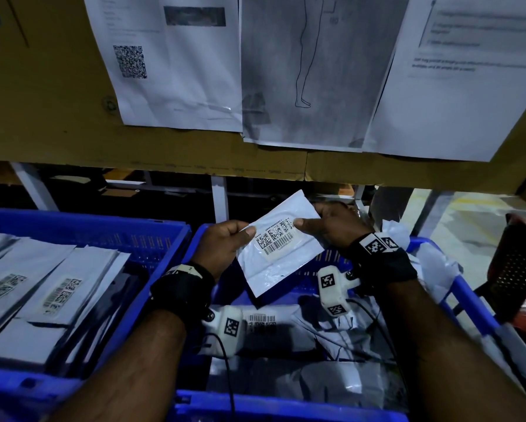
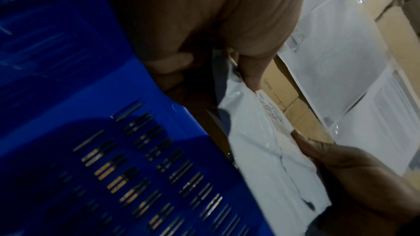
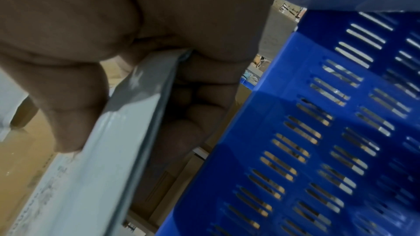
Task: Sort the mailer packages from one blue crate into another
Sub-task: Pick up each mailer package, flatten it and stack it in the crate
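Note:
A small white mailer [image 1: 281, 242] with a barcode label is held up in the air above the right blue crate [image 1: 289, 405]. My left hand [image 1: 225, 242] pinches its left edge between thumb and fingers, and my right hand [image 1: 328, 225] pinches its right edge. In the left wrist view the mailer [image 2: 256, 143] runs between my left hand [image 2: 247, 64] and my right hand's thumb. In the right wrist view my right hand [image 3: 127, 96] clamps the mailer [image 3: 127, 114] edge-on. The left blue crate [image 1: 82, 226] holds several flat white mailers [image 1: 57, 284] in a stack.
The right crate holds several loose mailers [image 1: 286, 327] below my wrists. A cardboard wall [image 1: 42, 102] with printed sheets [image 1: 176, 62] hangs right behind the crates. A red slotted basket [image 1: 517, 269] stands at the far right. Cables run from the wrist cameras.

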`<move>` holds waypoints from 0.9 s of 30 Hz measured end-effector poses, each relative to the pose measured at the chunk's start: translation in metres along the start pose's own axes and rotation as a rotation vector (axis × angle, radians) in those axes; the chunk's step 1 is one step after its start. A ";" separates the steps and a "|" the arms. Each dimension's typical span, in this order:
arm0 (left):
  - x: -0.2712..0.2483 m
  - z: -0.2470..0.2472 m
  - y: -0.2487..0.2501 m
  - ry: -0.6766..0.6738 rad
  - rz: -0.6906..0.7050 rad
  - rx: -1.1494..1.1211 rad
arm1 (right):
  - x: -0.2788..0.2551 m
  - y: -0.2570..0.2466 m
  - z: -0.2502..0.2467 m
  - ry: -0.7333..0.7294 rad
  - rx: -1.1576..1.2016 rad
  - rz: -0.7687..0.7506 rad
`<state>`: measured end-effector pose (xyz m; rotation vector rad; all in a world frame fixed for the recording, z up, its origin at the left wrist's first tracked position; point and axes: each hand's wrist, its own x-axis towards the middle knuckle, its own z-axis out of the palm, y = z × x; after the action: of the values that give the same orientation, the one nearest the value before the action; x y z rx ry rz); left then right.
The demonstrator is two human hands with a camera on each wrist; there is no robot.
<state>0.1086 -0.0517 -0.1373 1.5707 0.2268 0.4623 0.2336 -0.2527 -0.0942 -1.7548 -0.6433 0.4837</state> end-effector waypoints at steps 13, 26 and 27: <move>0.003 0.001 0.002 0.164 0.002 -0.046 | -0.004 -0.012 0.005 0.059 0.272 -0.083; -0.006 -0.001 0.008 0.247 -0.007 -0.205 | -0.004 -0.014 0.061 -0.003 0.138 -0.149; -0.006 -0.001 0.009 0.222 -0.001 -0.178 | -0.003 -0.016 0.060 0.013 0.144 -0.142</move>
<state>0.1015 -0.0538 -0.1293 1.3450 0.3470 0.6397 0.1912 -0.2076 -0.0952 -1.5634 -0.7016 0.4098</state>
